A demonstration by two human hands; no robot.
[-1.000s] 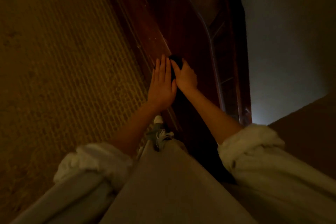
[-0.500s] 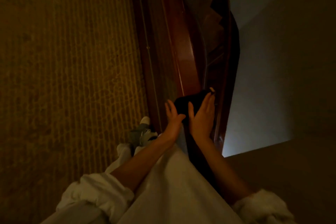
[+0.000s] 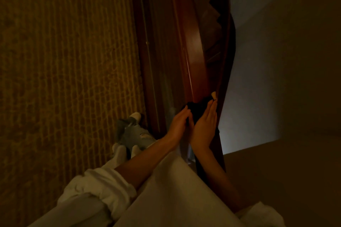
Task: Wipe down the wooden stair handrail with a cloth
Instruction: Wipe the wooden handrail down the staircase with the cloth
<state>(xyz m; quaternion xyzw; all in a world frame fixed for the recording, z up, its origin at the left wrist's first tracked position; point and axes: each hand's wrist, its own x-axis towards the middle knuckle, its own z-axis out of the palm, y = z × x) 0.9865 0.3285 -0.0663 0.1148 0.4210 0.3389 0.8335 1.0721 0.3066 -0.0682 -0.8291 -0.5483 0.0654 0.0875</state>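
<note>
Dim home stairwell — polished wooden handrail (image 3: 193,51), ribbed tan carpet (image 3: 64,61), plain wall (image 3: 276,61) — steps (image 3: 210,14) winding below.

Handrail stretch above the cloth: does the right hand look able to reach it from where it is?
Probably yes. The right hand lies flat on the cloth against the handrail, and the wood above the cloth looks bare. The left hand touches the cloth's left side, out of the upward path.

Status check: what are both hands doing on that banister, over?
Fingers straight on left hand and right hand. Both on dark cloth against handrail. Rail ahead looks unobstructed; dim light.
</note>
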